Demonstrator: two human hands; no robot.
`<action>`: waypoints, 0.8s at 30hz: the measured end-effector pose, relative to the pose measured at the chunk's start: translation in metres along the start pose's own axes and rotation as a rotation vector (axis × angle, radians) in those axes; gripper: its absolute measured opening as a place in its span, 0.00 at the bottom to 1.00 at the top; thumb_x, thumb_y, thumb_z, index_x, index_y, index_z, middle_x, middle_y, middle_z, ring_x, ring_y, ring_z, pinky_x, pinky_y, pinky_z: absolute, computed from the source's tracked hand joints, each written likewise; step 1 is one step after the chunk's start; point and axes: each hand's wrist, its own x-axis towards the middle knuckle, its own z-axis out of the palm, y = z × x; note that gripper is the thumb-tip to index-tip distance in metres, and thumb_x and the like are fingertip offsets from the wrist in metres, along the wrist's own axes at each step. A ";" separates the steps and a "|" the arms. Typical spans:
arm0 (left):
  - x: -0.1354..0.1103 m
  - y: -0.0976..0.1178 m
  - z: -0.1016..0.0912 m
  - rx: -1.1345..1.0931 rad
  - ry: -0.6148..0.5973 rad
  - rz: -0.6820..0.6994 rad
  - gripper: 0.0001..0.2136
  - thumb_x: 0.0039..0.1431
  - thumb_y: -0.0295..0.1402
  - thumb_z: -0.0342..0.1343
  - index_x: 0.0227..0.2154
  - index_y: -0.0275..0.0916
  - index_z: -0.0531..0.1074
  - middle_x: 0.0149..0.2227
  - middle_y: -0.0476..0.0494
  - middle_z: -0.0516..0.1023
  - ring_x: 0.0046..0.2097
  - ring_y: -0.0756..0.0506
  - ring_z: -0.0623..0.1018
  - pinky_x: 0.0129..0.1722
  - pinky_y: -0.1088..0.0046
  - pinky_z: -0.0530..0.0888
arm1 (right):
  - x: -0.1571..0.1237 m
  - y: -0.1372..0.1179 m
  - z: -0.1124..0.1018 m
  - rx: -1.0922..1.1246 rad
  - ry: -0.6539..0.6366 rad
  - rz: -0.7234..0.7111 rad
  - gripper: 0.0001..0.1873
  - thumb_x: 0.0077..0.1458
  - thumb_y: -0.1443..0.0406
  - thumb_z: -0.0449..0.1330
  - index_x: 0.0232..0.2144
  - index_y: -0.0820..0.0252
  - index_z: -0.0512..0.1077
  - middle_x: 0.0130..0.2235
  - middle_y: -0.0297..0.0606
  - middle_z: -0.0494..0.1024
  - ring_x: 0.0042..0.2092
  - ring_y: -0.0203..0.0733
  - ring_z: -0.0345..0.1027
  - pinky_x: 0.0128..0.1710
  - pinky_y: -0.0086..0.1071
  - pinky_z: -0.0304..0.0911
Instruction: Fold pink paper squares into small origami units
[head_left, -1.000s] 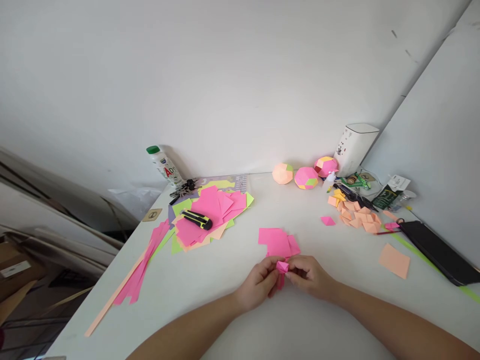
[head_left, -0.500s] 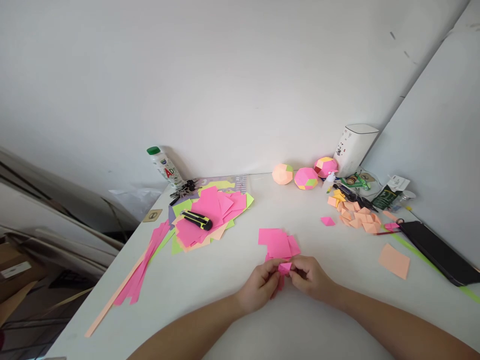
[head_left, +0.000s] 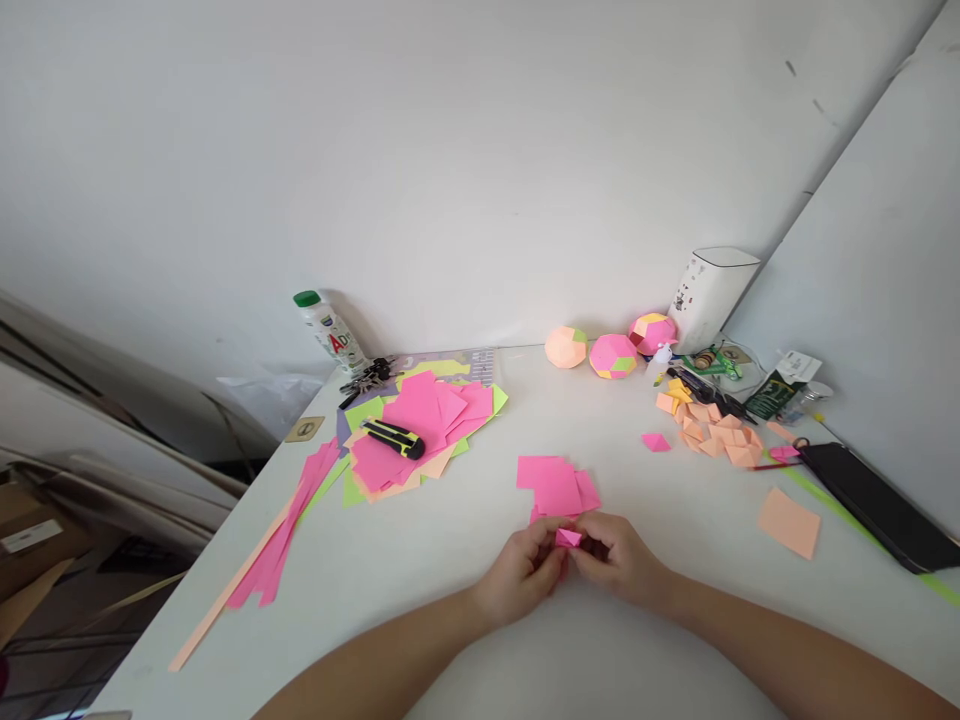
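Observation:
Between my two hands is a small folded piece of pink paper point(head_left: 568, 538), with creased triangular faces. My left hand point(head_left: 519, 572) pinches its left side between thumb and fingers. On the other side my right hand point(head_left: 619, 558) grips it the same way, its fingertips partly hidden. Just beyond the hands lie loose pink paper squares point(head_left: 556, 488), overlapping and partly covered by my fingers. A finished-looking pink folded piece point(head_left: 655, 442) rests apart to the right. Farther right sits a heap of folded orange pieces point(head_left: 720, 436).
A black and yellow box cutter point(head_left: 393, 438) lies on a pile of coloured paper point(head_left: 420, 405). Paper strips point(head_left: 289, 540) are at left. Paper balls point(head_left: 613, 357) stand by the wall. A bottle point(head_left: 330, 335), black pouch point(head_left: 874, 505) and orange sheet point(head_left: 789, 522) surround the work area.
The pink folded piece has tilted and looks flatter between my fingers. My right thumb and fingers have shifted slightly left, closer to my left hand.

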 end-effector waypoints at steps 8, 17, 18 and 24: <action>-0.001 -0.004 -0.001 0.131 -0.032 0.101 0.14 0.62 0.30 0.44 0.50 0.38 0.60 0.21 0.56 0.60 0.22 0.55 0.60 0.22 0.79 0.59 | -0.001 -0.004 0.003 -0.003 0.043 0.002 0.08 0.38 0.73 0.51 0.18 0.58 0.54 0.19 0.27 0.55 0.22 0.32 0.49 0.20 0.26 0.47; -0.001 0.000 0.000 0.030 -0.044 0.039 0.14 0.59 0.31 0.48 0.48 0.38 0.62 0.22 0.56 0.61 0.23 0.54 0.63 0.23 0.79 0.61 | -0.003 -0.007 0.003 -0.007 0.034 -0.019 0.10 0.36 0.72 0.49 0.17 0.57 0.49 0.19 0.26 0.51 0.22 0.31 0.45 0.20 0.27 0.43; -0.001 0.000 0.000 0.012 -0.047 0.027 0.14 0.59 0.31 0.49 0.48 0.38 0.62 0.22 0.55 0.62 0.23 0.55 0.63 0.23 0.79 0.62 | -0.003 -0.007 0.002 -0.009 0.029 -0.027 0.09 0.36 0.72 0.49 0.17 0.57 0.49 0.19 0.26 0.51 0.22 0.31 0.45 0.20 0.27 0.43; -0.001 0.002 -0.001 -0.041 -0.036 -0.001 0.14 0.59 0.32 0.49 0.48 0.37 0.63 0.24 0.53 0.65 0.22 0.55 0.64 0.22 0.79 0.62 | -0.004 0.000 0.000 -0.078 0.067 -0.090 0.09 0.39 0.73 0.50 0.16 0.57 0.53 0.19 0.27 0.54 0.23 0.32 0.48 0.21 0.28 0.47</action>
